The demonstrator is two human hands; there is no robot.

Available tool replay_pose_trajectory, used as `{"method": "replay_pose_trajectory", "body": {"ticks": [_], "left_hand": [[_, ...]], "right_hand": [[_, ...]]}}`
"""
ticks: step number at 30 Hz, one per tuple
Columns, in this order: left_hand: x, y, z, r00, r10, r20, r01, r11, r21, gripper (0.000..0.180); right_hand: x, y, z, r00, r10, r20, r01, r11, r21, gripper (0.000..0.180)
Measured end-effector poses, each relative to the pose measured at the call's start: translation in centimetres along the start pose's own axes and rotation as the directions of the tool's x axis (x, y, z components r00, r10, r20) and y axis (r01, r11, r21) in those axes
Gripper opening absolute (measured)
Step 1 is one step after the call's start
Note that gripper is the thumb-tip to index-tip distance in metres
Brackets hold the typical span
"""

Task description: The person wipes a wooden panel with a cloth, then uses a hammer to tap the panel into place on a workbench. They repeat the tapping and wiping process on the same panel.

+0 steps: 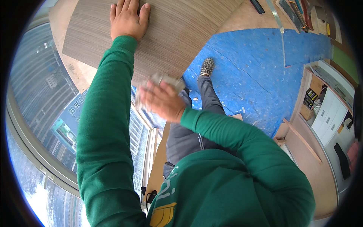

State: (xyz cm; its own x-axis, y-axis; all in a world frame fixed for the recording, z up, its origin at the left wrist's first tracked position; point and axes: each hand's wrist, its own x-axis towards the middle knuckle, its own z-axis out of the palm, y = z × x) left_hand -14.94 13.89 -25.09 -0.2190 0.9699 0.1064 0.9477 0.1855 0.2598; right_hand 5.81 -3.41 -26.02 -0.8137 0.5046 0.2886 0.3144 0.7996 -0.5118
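Two hands in green sleeves work apart from each other on a wood-grain panel, seen from above. The panel (177, 30), a broad grey-brown sheet, lies ahead of the person and fills the upper part of the view; it runs past the top edge, so its long axis cannot be told. Pale bench wood (77, 73) shows beneath its left side. The left hand (130, 20) rests far out on the panel, palm down, fingers slightly spread and pointing away, gripping nothing. The right hand (162, 99) is much closer to the body, at the panel's near edge, beside the corner that points toward the person. A crumpled-looking pale pad (174, 81) sits at its fingers; both are blurred, so whether the fingers are clamped round the pad or laid flat over it cannot be told. The right hand is thus the nearer one to that corner, with most of the panel stretching ahead of it. Right of the panel, a blue sheet (257, 72) covers the floor, with one patterned shoe (207, 66) on it. A large window (45, 87) stands at the left.
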Motion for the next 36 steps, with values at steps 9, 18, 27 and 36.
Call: {"method": "replay_pose_trajectory", "body": {"ticks": [9, 18, 27, 36], "left_hand": [[-0.1, -0.5, 0.8, 1.0, 0.012, -0.015, -0.012, 0.999, -0.031, 0.061], [0.2, -2.4, 2.9, 0.992, 0.068, -0.11, -0.069, 0.998, 0.001, 0.065], [0.1, -2.3, 2.9, 0.996, 0.056, -0.074, -0.056, 0.998, 0.001, 0.067], [0.1, -2.4, 2.8, 0.996, 0.061, -0.06, -0.061, 0.998, 0.014, 0.07]], "right_hand": [[-12.6, -1.2, 0.1, 0.382, 0.446, 0.809, -0.856, -0.159, 0.492, 0.034], [-1.8, 7.6, -3.6, 0.266, 0.915, 0.303, -0.567, -0.105, 0.817, 0.051], [-3.9, -3.5, 1.2, 0.426, 0.806, 0.411, -0.61, -0.08, 0.789, 0.051], [2.2, 9.4, -3.5, 0.264, 0.964, -0.005, -0.542, 0.153, 0.826, 0.061]]}}
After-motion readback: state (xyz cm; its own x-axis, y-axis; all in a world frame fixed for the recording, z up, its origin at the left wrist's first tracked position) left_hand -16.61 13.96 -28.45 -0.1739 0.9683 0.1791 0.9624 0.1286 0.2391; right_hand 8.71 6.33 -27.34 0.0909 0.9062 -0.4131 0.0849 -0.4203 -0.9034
